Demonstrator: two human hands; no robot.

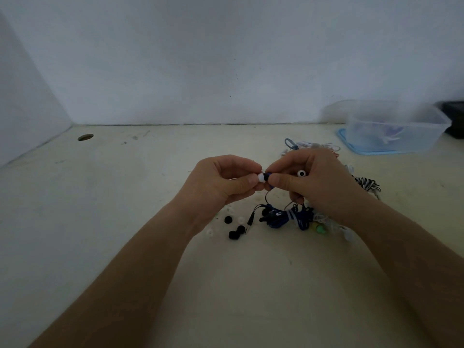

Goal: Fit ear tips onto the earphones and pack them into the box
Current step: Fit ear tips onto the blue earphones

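Observation:
My left hand [223,179] pinches a white ear tip [261,177] between thumb and fingers. My right hand [313,182] pinches a dark blue earbud [267,176] right against that tip. The pair's second bud with a white tip [301,173] is tucked among my right fingers. Its thin cable drops to a bundled blue earphone cord [283,218] on the table, with the jack plug [249,221] beside it. Loose black ear tips [236,232] and white ear tips [209,232] lie below my left hand. A clear plastic box [394,126] stands at the back right.
A tangle of other earphones [311,146] lies behind my right hand, with a black-and-white striped cord [366,184] to its right and green tips [320,229] near my right wrist. The box rests on a blue lid [342,136]. A cable hole [85,137] is at the far left.

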